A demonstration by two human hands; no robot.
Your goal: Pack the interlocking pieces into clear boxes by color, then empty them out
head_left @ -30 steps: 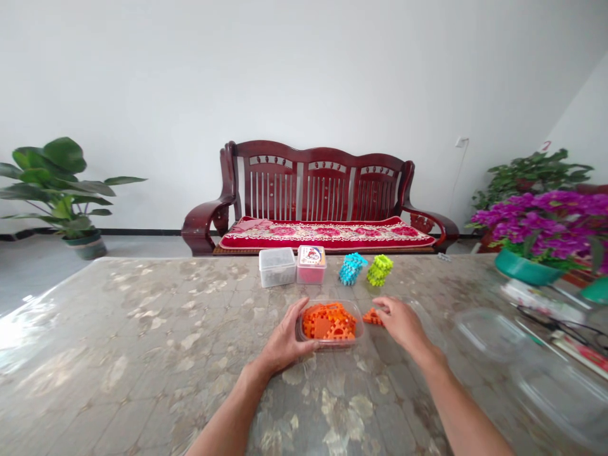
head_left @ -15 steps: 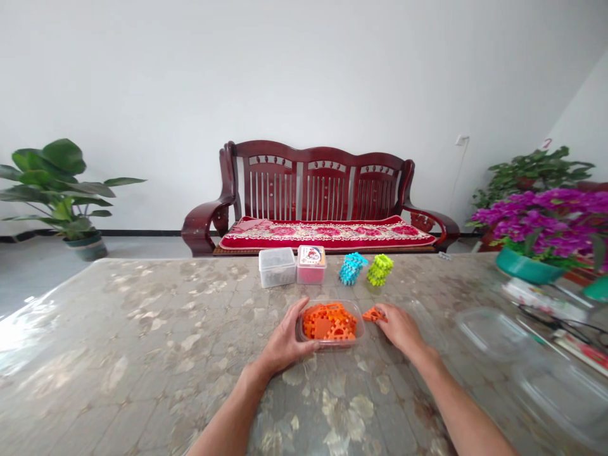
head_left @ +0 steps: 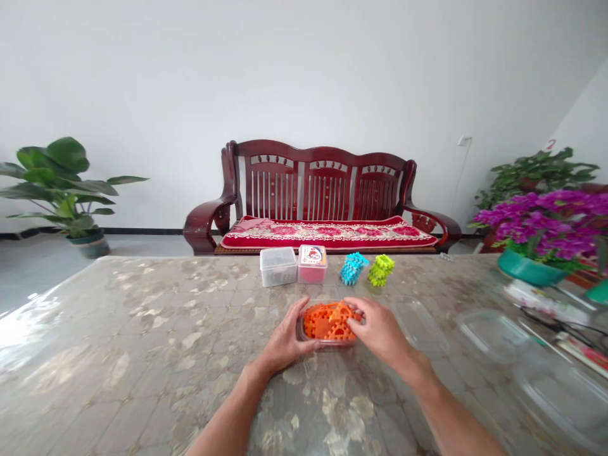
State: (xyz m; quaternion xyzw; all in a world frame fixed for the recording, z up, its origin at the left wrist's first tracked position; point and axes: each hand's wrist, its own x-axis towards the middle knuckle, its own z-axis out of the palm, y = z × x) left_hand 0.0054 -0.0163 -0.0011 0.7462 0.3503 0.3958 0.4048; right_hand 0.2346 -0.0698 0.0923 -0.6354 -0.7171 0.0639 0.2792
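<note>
A clear plastic box (head_left: 327, 344) full of orange interlocking toy pieces (head_left: 323, 327) stands on the table before me. My left hand (head_left: 288, 334) grips the box's left side, thumb along the near edge and fingers round the far corner. Over the right end of the box, my right hand (head_left: 373, 322) pinches an orange triangular toy piece (head_left: 341, 311) between thumb and fingers. That piece is tilted just above the heap; whether it touches the others I cannot tell.
Behind the box stand a translucent box (head_left: 278, 268), a pink box with a label (head_left: 312, 266), a blue stack (head_left: 352, 268) and a green stack (head_left: 380, 270) of toy pieces. Clear lids (head_left: 494, 332) lie to the right, near a flower pot (head_left: 532, 269) and glasses (head_left: 546, 320).
My right hand has moved left with the orange triangular piece, from beside the box to over its right end. My left hand keeps its grip on the box.
</note>
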